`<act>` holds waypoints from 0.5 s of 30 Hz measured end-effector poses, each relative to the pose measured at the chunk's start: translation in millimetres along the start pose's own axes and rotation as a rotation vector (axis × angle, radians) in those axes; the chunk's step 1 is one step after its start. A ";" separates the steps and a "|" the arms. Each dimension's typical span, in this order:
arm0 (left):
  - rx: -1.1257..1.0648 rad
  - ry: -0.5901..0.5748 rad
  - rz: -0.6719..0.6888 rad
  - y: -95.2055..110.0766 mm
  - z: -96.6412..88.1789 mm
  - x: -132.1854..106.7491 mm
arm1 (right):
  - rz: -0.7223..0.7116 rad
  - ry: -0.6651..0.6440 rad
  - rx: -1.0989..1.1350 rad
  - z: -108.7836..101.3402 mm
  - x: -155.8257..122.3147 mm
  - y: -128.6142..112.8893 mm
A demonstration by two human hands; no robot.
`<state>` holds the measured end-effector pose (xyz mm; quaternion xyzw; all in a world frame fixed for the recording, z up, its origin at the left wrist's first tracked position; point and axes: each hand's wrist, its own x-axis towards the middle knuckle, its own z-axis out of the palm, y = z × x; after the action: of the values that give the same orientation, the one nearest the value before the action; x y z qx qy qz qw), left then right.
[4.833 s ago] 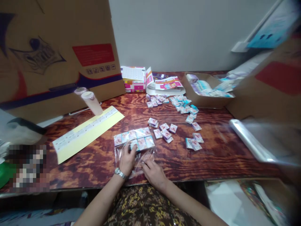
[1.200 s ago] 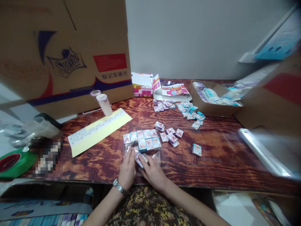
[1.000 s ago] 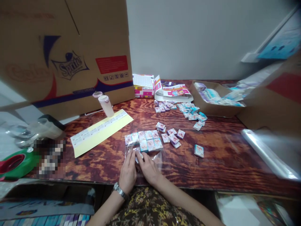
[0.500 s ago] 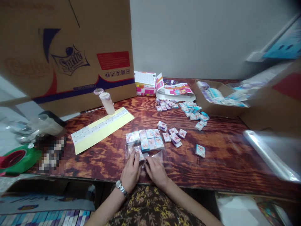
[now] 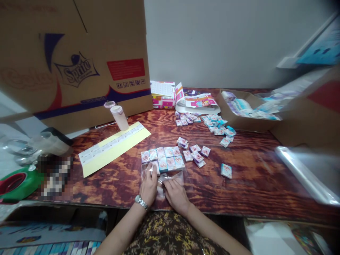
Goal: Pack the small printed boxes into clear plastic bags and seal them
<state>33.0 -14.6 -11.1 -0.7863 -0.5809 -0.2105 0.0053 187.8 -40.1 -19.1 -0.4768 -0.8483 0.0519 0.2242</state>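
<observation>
A clear plastic bag (image 5: pixel 172 179) lies on the wooden table (image 5: pixel 239 187), holding a block of small white, pink and blue boxes (image 5: pixel 162 158) in two rows. My left hand (image 5: pixel 148 186), with a wristwatch, presses its fingers on the bag over a small box (image 5: pixel 156 168) at the block's near edge. My right hand (image 5: pixel 175 195) pinches the bag's film just below the boxes. Loose boxes (image 5: pixel 193 152) lie to the right of the bag, and a single box (image 5: pixel 226 170) sits farther right.
More small boxes (image 5: pixel 215 124) are scattered at the back, next to a cardboard tray (image 5: pixel 247 113) of packets. A yellow label sheet (image 5: pixel 114 148) and a pale bottle (image 5: pixel 119 118) are left of the bag. A large cardboard sheet (image 5: pixel 71 67) stands behind them; a clear plastic roll (image 5: pixel 302 173) lies right.
The small box at the near edge has shifted up against the block under my left fingers. My left hand has moved forward with it, and my right hand now pinches the film.
</observation>
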 end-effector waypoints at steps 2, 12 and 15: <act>0.005 0.009 -0.008 -0.9 3.9 0.4 | -0.019 -0.014 -0.026 1.3 -0.8 0.3; 0.157 -0.120 -0.094 -0.6 7.5 10.3 | -0.185 -0.049 -0.114 3.9 -3.5 4.3; 0.211 -0.162 -0.106 -2.7 8.3 11.5 | -0.178 -0.031 -0.105 5.1 -3.5 5.3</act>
<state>35.9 -1.1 -15.4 -0.7639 -0.6391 -0.0842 0.0298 191.3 -39.6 -26.4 -0.4096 -0.8924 -0.0054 0.1893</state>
